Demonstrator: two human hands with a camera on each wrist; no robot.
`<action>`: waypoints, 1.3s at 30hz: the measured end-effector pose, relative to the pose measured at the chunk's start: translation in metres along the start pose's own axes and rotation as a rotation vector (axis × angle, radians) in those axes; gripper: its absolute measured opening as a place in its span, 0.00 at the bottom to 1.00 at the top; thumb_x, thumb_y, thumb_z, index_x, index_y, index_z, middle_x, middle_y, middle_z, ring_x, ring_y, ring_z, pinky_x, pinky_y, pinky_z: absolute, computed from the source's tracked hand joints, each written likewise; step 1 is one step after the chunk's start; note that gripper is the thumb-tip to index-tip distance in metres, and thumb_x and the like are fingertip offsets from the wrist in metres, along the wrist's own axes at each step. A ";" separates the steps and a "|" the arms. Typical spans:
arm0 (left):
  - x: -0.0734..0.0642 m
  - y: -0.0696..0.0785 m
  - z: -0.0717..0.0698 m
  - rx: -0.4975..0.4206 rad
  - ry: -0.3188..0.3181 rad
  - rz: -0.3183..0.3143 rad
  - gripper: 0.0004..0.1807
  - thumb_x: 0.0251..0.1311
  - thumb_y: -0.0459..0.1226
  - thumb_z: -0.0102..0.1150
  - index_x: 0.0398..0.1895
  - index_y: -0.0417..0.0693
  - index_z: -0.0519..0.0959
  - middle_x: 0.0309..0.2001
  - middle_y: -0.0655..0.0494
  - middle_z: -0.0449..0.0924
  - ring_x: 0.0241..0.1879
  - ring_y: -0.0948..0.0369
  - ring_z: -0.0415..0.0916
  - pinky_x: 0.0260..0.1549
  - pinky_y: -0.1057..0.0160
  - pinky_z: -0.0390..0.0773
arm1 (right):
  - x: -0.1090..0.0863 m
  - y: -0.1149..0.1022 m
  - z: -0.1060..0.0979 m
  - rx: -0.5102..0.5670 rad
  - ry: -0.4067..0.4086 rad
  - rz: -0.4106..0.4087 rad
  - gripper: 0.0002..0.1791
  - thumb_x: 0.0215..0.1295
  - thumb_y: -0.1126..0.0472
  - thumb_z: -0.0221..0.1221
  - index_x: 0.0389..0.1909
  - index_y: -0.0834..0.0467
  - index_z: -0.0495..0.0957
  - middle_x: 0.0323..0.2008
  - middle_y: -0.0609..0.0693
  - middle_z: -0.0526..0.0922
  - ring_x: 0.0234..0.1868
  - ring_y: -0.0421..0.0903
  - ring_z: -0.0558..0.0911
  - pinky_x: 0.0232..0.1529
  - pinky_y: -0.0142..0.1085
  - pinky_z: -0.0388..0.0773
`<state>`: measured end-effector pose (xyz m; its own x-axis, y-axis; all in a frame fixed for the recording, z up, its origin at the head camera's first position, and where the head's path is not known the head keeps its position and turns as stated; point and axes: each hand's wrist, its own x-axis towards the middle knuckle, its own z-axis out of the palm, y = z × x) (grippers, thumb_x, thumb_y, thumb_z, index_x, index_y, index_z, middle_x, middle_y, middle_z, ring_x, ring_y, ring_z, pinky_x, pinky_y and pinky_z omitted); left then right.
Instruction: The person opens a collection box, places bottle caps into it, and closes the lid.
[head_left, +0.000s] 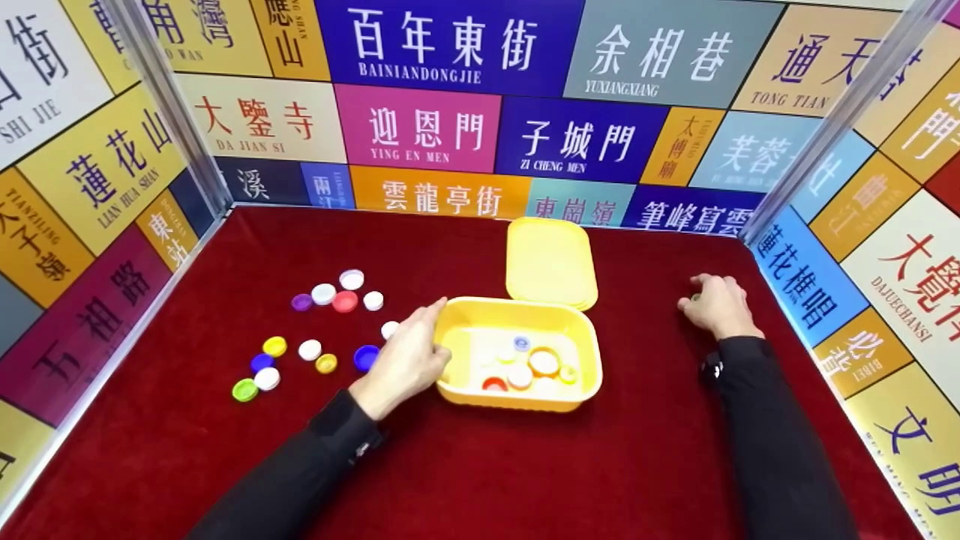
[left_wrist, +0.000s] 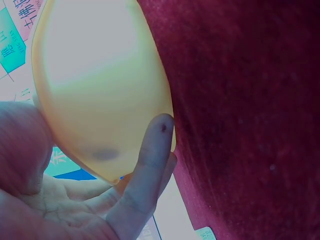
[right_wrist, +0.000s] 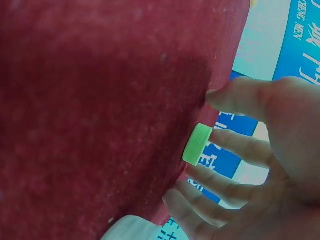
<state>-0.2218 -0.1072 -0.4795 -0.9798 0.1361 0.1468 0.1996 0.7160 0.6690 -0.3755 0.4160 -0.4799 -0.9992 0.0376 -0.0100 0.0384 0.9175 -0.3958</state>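
My left hand (head_left: 405, 360) grips the left wall of a yellow plastic box (head_left: 517, 403), thumb over the rim and fingers along the outside. The left wrist view shows the box's wall (left_wrist: 100, 100) between thumb and fingers. Inside the box lie several bottle caps, among them an orange-rimmed cap (head_left: 544, 361) and a red cap (head_left: 495, 384). Far to the right, my right hand (head_left: 718, 306) is low over the red cloth, fingers spread loosely. A green bottle cap (right_wrist: 197, 144) stands right at its fingertips; the head view hides this cap behind the hand.
A yellow lid (head_left: 551, 262) lies behind the box. Several loose caps are scattered left of the box, including a purple cap (head_left: 301, 301) and a green cap (head_left: 244, 389). Part of a white rounded thing (right_wrist: 132, 230) shows near the right hand. Sign-covered panels (head_left: 420, 127) border the cloth.
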 end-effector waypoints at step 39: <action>0.000 0.000 0.001 -0.002 -0.008 -0.006 0.45 0.71 0.27 0.66 0.91 0.37 0.66 0.78 0.35 0.81 0.69 0.45 0.86 0.74 0.46 0.87 | -0.020 -0.060 0.001 0.064 0.184 -0.215 0.16 0.72 0.69 0.65 0.55 0.70 0.92 0.55 0.72 0.94 0.57 0.72 0.89 0.60 0.65 0.86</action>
<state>-0.2220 -0.1066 -0.4804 -0.9810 0.1369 0.1372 0.1937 0.7155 0.6713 -0.3579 0.3601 -0.4565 -0.9664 -0.0786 0.2447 -0.1805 0.8856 -0.4280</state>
